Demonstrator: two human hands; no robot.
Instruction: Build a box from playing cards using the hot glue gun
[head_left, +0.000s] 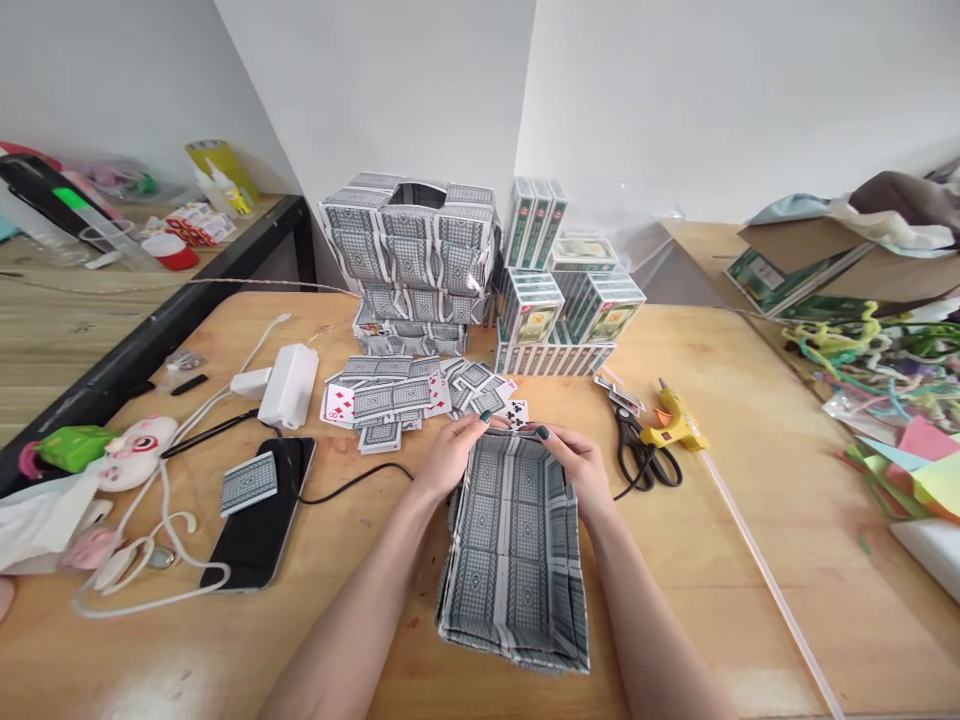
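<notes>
Both hands grip the far edge of an open box made of playing cards (pixel 502 540), its inside facing me. My left hand (pixel 455 455) is closed on the far left corner, thumb on the rim. At the far right corner my right hand (pixel 577 462) is closed the same way, fingers hidden behind the wall. Just beyond the box lie loose playing cards (pixel 394 395), some face up. Behind them stands a larger structure of folded playing cards (pixel 412 250) with an opening on top. Right of my right hand are black-handled scissors (pixel 637 455) and a yellow glue gun (pixel 679 428).
Stacked card packs (pixel 555 355) stand at the back. To the left lie a phone (pixel 262 520) with a card on it, a white power adapter (pixel 289 385) and cables. A long glue stick (pixel 772 580) runs from the gun. Coloured paper (pixel 919 465) and a carton (pixel 832 250) sit right.
</notes>
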